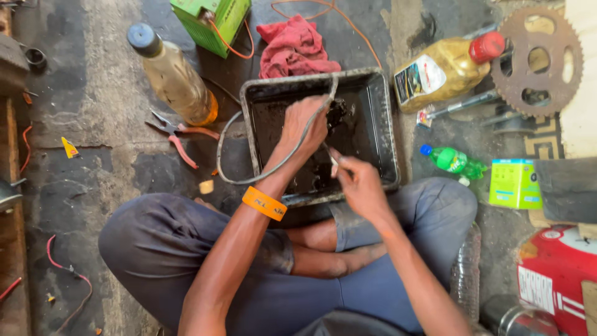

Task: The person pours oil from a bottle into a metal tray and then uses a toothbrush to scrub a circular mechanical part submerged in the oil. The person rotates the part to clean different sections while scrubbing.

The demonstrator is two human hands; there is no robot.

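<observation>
A dirty black metal tray (384,134) holding dark oily liquid sits on the floor in front of my crossed legs. My left hand (303,127), with an orange band at the wrist, is closed around a small dark greasy part over the tray. A grey cable (227,134) loops from that hand out over the tray's left rim. My right hand (357,180) pinches a thin brush-like tool (329,155), its tip pointing at the part.
Around the tray lie a clear bottle of amber liquid (174,78), red-handled pliers (177,134), a green box (211,18), a red rag (295,46), a yellow oil jug (444,71), a rusty sprocket (538,59), a green bottle (454,160) and a green carton (513,183).
</observation>
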